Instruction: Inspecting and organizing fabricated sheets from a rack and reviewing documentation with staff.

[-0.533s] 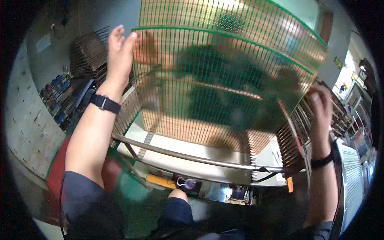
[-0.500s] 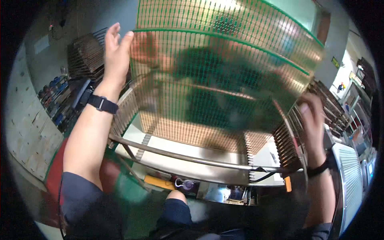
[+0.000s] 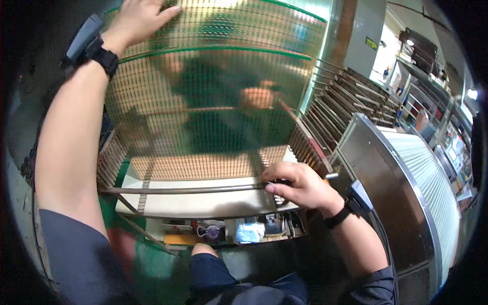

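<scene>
A large glossy panel (image 3: 203, 101) with a fine grid and green rims stands upright in front of me, mirroring a dark figure. My left hand (image 3: 140, 18) is up at its upper left, fingers spread and partly cut off by the picture's edge. A metal rack with slotted sides (image 3: 114, 155) surrounds the panel's lower part. Along its near side runs a metal bar (image 3: 203, 190). My right hand (image 3: 300, 188) is closed at the bar's right part, fingers pinched together by a small dark piece. What exactly they grip is mostly hidden.
Below the rack, a shelf (image 3: 173, 239) holds a purple round item (image 3: 211, 232), a light blue bundle (image 3: 249, 230) and small goods. To the right stands a metal cabinet (image 3: 386, 188) with a ribbed top. Stacked metal racks (image 3: 345, 99) are behind it. The floor (image 3: 157, 254) is green.
My right hand has come down from the panel's right side to the near bar and closed there. My left hand remains high by the panel. The view has swung right.
</scene>
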Motion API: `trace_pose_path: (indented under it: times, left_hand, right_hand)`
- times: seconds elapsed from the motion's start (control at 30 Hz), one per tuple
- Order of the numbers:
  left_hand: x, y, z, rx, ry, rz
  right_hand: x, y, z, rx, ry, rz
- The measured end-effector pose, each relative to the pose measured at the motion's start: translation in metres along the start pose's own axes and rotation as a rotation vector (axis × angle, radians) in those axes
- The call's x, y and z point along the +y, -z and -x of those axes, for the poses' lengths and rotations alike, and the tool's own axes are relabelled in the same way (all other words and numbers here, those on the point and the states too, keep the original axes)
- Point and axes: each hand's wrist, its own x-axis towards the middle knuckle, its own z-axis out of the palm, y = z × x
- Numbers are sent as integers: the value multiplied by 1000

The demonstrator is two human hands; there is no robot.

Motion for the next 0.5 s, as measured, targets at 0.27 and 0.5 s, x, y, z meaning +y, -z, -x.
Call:
trace_pose_path:
  times: [0.27,0.5]
  left_hand:
    - [-9,-10,11,-807,261,577]
    - [29,10,80,-676,241,484]
  right_hand:
    - [11,9,-1,-87,-5,-61]
    - [-2,-9,0,-34,-165,342]
